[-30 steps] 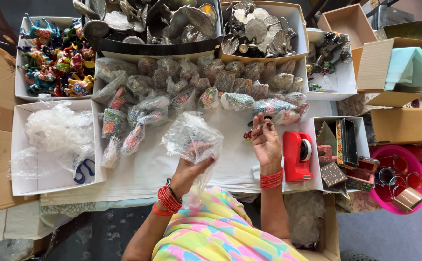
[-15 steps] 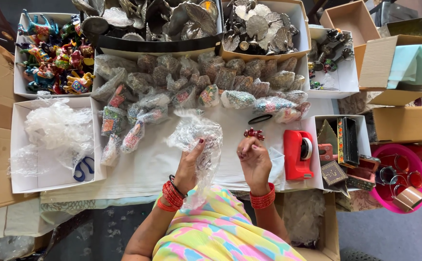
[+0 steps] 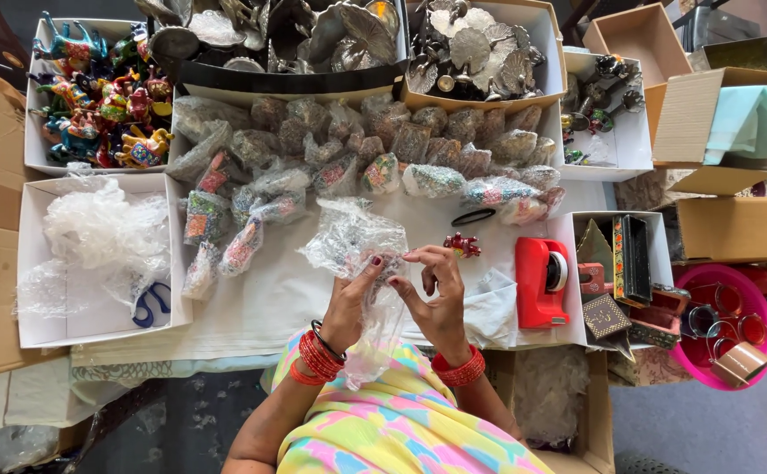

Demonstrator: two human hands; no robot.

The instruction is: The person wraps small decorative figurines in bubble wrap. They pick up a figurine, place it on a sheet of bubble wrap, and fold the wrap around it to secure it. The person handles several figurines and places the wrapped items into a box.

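While the small red figure point(image 3: 462, 244) lies on the white cloth point(image 3: 269, 298) just beyond the right fingertips, both hands work a clear bag point(image 3: 353, 241) at the near middle of the table. The left hand point(image 3: 348, 303) pinches the bag's film between thumb and forefinger. The right hand point(image 3: 436, 294) meets it from the right, fingertips pressed on the same edge and the other fingers curled. The bag billows up and away from the hands, and its tail hangs down over the lap. It looks empty, though the crinkled film makes that hard to tell.

The step in hand looks like opening the bag's mouth, with the two pinches rubbing or pulling the layers apart. The next move calls for one hand to hold the mouth spread while the other frees itself to reach the figure, which is near. The thin film could cling shut or slip.

A red tape dispenser point(image 3: 541, 281) stands to the right, and a black band point(image 3: 474, 216) lies beyond the figure. Rows of bagged pieces point(image 3: 383, 158) fill the far side. On the left, a white box point(image 3: 32, 263) holds loose bags and blue scissors point(image 3: 148, 307).
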